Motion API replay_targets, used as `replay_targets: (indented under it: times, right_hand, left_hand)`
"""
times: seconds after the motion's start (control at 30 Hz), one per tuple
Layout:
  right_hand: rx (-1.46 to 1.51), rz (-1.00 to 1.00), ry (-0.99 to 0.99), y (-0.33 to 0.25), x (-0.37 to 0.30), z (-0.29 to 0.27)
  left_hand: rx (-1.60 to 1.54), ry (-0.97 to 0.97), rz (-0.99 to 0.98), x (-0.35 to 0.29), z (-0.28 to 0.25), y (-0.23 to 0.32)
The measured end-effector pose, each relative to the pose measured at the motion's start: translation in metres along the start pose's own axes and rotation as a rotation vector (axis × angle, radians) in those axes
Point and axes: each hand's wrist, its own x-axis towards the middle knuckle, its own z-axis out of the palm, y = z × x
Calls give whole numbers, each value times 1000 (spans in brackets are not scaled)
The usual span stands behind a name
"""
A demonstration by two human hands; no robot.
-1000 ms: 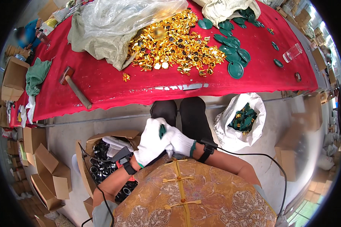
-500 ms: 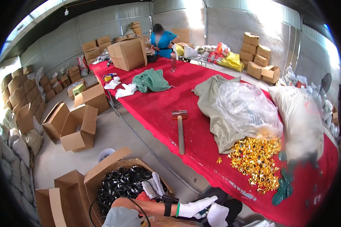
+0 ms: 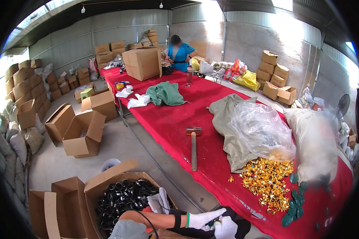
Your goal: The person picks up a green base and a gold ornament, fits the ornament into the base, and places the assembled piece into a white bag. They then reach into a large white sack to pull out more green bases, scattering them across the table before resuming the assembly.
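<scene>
Low in the view, my left hand [image 3: 203, 218] wears a white glove with a green cuff, its fingers curled over something small and dark. Close against it is my right hand [image 3: 225, 228], also in a white glove, its fingers mostly hidden. What lies between the two hands is too small to name. Both are over my lap, beside the red-covered table [image 3: 169, 119]. On the table near them is a heap of shiny gold pieces [image 3: 267, 181], with several dark green discs [image 3: 293, 209] at its right. A mallet [image 3: 194, 147] lies farther in.
A carton of black ring-shaped parts [image 3: 123, 199] stands at my left, with an open carton [image 3: 70, 203] beside it. Clear plastic sheeting [image 3: 261, 129] and a full white sack [image 3: 313, 143] lie on the table. A person in blue [image 3: 181, 53] stands at the far end.
The view has tilted up slightly, so the table and its things appear lower. My gloved hands stay together over my lap, with only a small shift.
</scene>
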Motion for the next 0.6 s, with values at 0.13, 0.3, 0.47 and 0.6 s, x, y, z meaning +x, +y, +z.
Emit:
replay_targets:
  times: [0.13, 0.3, 0.47, 0.6]
  right_hand:
    - [-126, -88, -190, 6, -6, -4]
    - [17, -21, -206, 8, -18, 9]
    - [285, 285, -144, 16, -21, 34]
    - [483, 528, -91, 25, -13, 54]
  left_hand:
    - [-522, 125, -306, -14, 29, -11]
    - [380, 247, 202, -6, 18, -12]
    - [1648, 656, 1193, 25, -11, -26]
    - [1062, 428, 594, 4, -7, -2]
